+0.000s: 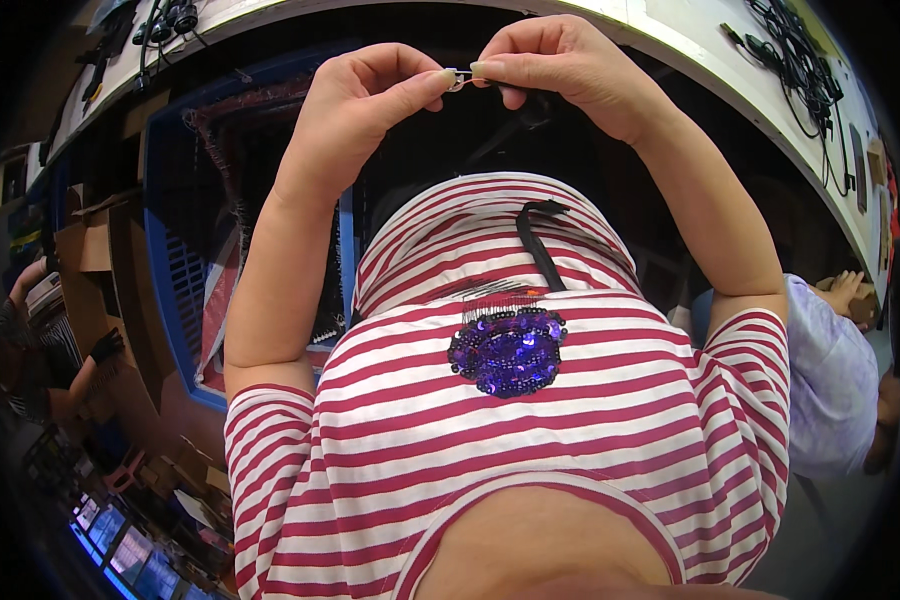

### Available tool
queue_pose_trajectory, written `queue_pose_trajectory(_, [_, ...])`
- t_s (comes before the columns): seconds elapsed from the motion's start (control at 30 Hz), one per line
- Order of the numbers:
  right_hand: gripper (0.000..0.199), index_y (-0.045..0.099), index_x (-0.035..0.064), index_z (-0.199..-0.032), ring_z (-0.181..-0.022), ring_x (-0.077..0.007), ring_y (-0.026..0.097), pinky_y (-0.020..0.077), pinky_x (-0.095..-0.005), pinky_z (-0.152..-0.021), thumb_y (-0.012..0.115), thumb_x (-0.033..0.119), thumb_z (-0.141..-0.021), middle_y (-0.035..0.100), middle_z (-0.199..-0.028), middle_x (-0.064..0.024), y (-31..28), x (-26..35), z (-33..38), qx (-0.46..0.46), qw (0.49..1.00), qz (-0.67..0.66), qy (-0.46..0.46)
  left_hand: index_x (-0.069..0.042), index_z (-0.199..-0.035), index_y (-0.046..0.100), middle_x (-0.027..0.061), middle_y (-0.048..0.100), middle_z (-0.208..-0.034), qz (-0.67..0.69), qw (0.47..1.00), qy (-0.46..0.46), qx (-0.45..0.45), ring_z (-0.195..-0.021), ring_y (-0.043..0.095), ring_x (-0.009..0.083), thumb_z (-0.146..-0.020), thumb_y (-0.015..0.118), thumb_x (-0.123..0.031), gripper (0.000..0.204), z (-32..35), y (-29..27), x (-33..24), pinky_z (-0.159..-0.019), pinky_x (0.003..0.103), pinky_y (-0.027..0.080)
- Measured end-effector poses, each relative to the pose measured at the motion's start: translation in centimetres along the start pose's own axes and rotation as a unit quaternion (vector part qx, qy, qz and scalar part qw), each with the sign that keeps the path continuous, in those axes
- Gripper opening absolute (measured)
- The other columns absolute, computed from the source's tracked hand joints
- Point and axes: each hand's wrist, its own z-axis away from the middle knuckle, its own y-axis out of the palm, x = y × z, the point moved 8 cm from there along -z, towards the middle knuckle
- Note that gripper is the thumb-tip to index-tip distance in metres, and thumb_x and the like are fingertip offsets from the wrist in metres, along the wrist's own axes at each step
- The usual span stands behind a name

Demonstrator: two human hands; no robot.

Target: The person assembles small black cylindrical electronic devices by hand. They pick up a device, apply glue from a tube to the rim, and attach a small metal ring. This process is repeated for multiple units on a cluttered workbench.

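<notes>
A small white connector [457, 79] sits between both hands, in front of the body. The left hand [355, 108] pinches it, thumb and finger closed; the right hand [582, 78] pinches the thin wire [475, 80] beside it.

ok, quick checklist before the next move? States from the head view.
1. Left hand pinching the small white piece: ok, between thumb and finger.
2. Right hand gripping the thin wire: ok, fingertips closed close to the white piece.
3. Wire seated in the piece: cannot tell, too small.
4. Black cables at the bench's right clear of both hands: ok, lying apart.
5. Left forearm clear of the blue basket: cannot tell, they overlap in view.
</notes>
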Motion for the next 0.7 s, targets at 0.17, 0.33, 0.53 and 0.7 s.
queue_pose_trajectory(0.17, [0.022, 0.064, 0.005, -0.086, -0.064, -0.0046, 0.052, 0.0422, -0.0183, -0.065, 0.06, 0.026, -0.083, 0.059, -0.074, 0.0007, 0.5, -0.2, -0.1, 0.026, 0.998, -0.05, -0.007, -0.003, -0.089, 0.062, 0.0028, 0.06, -0.074, 0.179, 0.982, -0.056, 0.009, -0.067, 0.054, 0.0064, -0.079, 0.067, -0.017, 0.018, 0.0, 0.8, 1.7, -0.062, 0.017, 0.042])
queue_pose_trajectory(0.33, [0.02, 0.062, 0.0017, -0.093, -0.072, -0.0064, 0.054, 0.0435, -0.0194, -0.069, 0.057, 0.019, -0.086, 0.06, -0.079, -0.0012, 0.5, 0.1, 0.2, -0.024, 0.997, -0.037, -0.056, -0.005, -0.086, 0.062, 0.0025, 0.061, -0.074, 0.316, 0.946, -0.07, -0.015, -0.065, 0.053, 0.0049, -0.08, 0.065, -0.018, 0.015, -0.2, 1.9, 2.8, -0.061, 0.016, 0.042])
queue_pose_trajectory(0.53, [0.018, 0.058, -0.0014, -0.101, -0.082, -0.0109, 0.058, 0.0467, -0.0223, -0.076, 0.055, 0.008, -0.086, 0.061, -0.088, -0.0047, 0.4, 2.7, 1.8, -0.155, 0.952, 0.096, -0.246, -0.005, -0.086, 0.062, 0.002, 0.062, -0.076, 0.349, 0.931, -0.044, -0.103, -0.064, 0.051, 0.0037, -0.082, 0.063, -0.016, 0.012, -0.5, 2.0, 3.0, -0.06, 0.015, 0.04])
queue_pose_trajectory(0.7, [0.016, 0.059, 0.0002, -0.099, -0.081, -0.0095, 0.058, 0.047, -0.0201, -0.07, 0.056, 0.007, -0.085, 0.061, -0.087, -0.0046, -0.6, 1.2, 0.8, -0.067, 0.984, 0.047, -0.156, -0.004, -0.089, 0.062, 0.0031, 0.061, -0.082, 0.101, 0.994, -0.045, 0.011, -0.075, 0.054, 0.0064, -0.085, 0.057, -0.02, 0.017, -0.8, 1.1, 0.6, -0.069, 0.019, 0.041])
